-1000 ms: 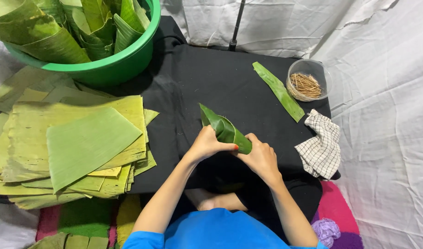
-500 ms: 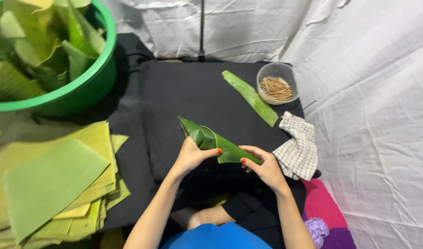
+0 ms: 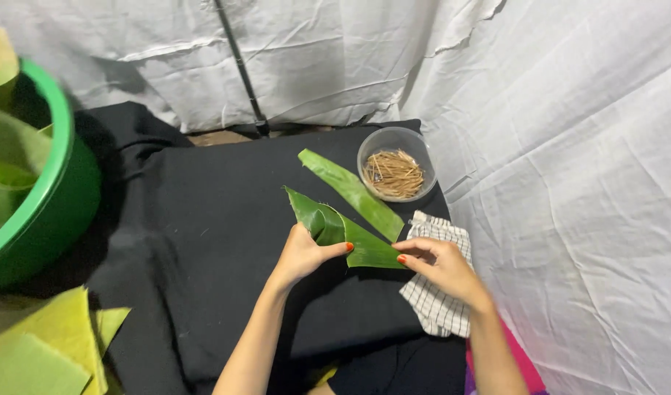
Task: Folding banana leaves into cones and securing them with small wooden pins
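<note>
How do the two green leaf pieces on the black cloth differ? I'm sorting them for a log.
The held leaf is dark green; the loose strip is lighter. The held leaf is curled at one end into a roll or cone, while the strip lies flat and narrow. The left hand and right hand grip the held leaf; the strip lies untouched beside the bowl of small sticks. Both look like cut leaf pieces with pointed ends.

The black cloth (image 3: 204, 241) lies bare across its middle and left part, giving hands wide passage there. Along its right edge a leaf strip (image 3: 350, 192), a bowl of sticks (image 3: 396, 164) and a checked rag (image 3: 438, 292) crowd together. The green basin (image 3: 54, 212) blocks the left edge, a dark pole (image 3: 240, 66) the far edge
</note>
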